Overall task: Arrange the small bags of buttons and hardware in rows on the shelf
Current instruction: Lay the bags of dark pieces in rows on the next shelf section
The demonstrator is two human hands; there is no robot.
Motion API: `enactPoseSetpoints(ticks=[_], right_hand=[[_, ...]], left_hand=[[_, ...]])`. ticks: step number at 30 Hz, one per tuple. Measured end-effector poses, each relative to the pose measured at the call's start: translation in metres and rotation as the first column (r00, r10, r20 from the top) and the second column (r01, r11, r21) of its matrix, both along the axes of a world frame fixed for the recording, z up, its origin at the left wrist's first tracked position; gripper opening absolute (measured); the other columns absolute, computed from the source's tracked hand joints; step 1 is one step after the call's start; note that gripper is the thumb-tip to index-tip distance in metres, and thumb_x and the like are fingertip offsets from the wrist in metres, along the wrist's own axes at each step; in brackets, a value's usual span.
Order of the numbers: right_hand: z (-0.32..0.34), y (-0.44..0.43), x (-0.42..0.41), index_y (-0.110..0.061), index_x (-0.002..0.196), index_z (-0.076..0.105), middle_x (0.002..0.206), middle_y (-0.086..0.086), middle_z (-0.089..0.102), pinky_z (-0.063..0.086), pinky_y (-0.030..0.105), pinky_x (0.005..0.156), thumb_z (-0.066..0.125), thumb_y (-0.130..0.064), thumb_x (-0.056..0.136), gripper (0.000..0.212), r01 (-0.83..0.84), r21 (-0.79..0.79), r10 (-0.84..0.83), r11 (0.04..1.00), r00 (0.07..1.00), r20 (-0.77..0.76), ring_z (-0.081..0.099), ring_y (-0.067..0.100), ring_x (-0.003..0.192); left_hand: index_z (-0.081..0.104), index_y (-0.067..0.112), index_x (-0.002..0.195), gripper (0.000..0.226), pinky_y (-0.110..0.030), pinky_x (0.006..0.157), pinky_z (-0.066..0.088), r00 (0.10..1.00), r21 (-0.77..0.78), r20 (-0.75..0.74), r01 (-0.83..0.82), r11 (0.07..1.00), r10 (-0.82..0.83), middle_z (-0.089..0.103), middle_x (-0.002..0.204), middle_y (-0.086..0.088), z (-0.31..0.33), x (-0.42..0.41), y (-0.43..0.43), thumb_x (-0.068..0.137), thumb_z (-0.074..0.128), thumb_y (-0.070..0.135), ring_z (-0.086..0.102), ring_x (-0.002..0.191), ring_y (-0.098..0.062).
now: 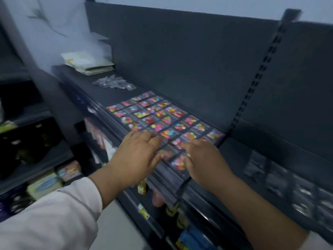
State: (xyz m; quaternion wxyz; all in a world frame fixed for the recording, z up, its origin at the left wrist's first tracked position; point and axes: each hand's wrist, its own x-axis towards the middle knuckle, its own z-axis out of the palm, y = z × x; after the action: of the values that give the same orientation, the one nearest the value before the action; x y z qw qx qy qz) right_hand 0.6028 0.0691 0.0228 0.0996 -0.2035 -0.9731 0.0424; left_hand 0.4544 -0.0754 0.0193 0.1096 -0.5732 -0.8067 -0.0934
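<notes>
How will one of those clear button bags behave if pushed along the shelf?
Probably slides easily: glossy bags on a smooth dark shelf. Likely floppy and light: thin film, few small buttons. Bags lie edge to edge, so a push may shunt neighbours.

1. Your left hand (138, 156) lies flat over the button bags (158, 121) at the shelf's (111, 94) front edge and hides those beneath it.
2. Blur smears your right hand (201, 159), so you can't tell whether its fingers pinch a bag.
3. The clear bags (281, 179) on the right-hand shelf (234, 152) are streaked and their contents are unreadable.
4. The clear pile (114, 83) near the shelf's left end is too blurred to identify.
</notes>
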Motion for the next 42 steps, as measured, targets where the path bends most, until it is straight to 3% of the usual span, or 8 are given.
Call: enactPoseSetpoints(ticks=[8,17,24,29,33,42], right_hand=[[0.014,-0.086,-0.125,-0.017,0.124,0.055,0.125,0.003,0.057,0.039,0.033,0.095,0.050,-0.031,0.092,0.036,-0.083,0.012,0.084,0.996,0.994,-0.069,0.051,0.023,0.113],[0.029,-0.114,-0.215,-0.018,0.119,0.056,0.118,-0.001,0.058,0.044,0.033,0.092,0.045,-0.032,0.095,0.030,-0.075,-0.030,0.074,0.997,0.997,-0.017,0.052,0.016,0.107],[0.023,-0.082,-0.292,-0.018,0.121,0.055,0.120,0.000,0.057,0.043,0.034,0.093,0.047,-0.033,0.094,0.032,-0.089,-0.016,0.088,0.996,0.996,-0.033,0.051,0.020,0.109],[0.017,-0.037,-0.359,-0.018,0.130,0.050,0.131,0.002,0.053,0.038,0.032,0.098,0.045,-0.033,0.094,0.039,-0.108,-0.036,0.106,0.994,0.993,-0.047,0.048,0.021,0.118],[0.013,0.004,-0.407,-0.019,0.132,0.049,0.134,0.002,0.051,0.040,0.034,0.099,0.047,-0.035,0.094,0.041,-0.068,-0.080,0.066,0.994,0.997,-0.027,0.049,0.021,0.117],[0.000,0.076,-0.482,-0.016,0.120,0.056,0.126,0.005,0.054,0.044,0.037,0.095,0.055,-0.032,0.089,0.035,0.049,-0.154,-0.042,0.987,0.998,0.053,0.051,0.025,0.114]], left_hand=[[0.064,0.016,0.112,0.055,-0.039,0.083,0.049,0.994,0.022,0.015,-0.105,0.994,0.105,0.065,0.104,-0.003,0.011,-0.110,-0.099,0.084,0.033,0.052,0.062,0.094,-0.027],[0.058,0.021,0.123,0.064,-0.036,0.092,0.043,0.983,0.016,0.082,-0.167,0.986,0.165,0.061,0.115,0.005,0.013,-0.198,-0.138,0.083,0.023,0.058,0.058,0.105,-0.019],[0.057,0.019,0.123,0.066,-0.038,0.094,0.045,0.979,0.027,0.090,-0.187,0.982,0.184,0.061,0.116,0.002,0.011,-0.263,-0.116,0.082,0.023,0.057,0.058,0.107,-0.021],[0.051,0.019,0.131,0.049,-0.037,0.097,0.041,0.972,0.024,0.074,-0.226,0.974,0.223,0.057,0.124,0.000,0.012,-0.326,-0.079,0.092,0.046,0.048,0.054,0.113,-0.023],[0.046,0.021,0.134,0.049,-0.035,0.099,0.039,0.968,0.005,0.091,-0.236,0.972,0.235,0.053,0.128,0.001,0.015,-0.373,-0.040,0.093,0.047,0.047,0.051,0.115,-0.022],[0.043,0.021,0.136,0.051,-0.037,0.094,0.043,0.944,-0.043,0.186,-0.270,0.962,0.273,0.052,0.126,-0.003,0.007,-0.466,0.027,0.093,0.046,0.047,0.051,0.114,-0.024]])
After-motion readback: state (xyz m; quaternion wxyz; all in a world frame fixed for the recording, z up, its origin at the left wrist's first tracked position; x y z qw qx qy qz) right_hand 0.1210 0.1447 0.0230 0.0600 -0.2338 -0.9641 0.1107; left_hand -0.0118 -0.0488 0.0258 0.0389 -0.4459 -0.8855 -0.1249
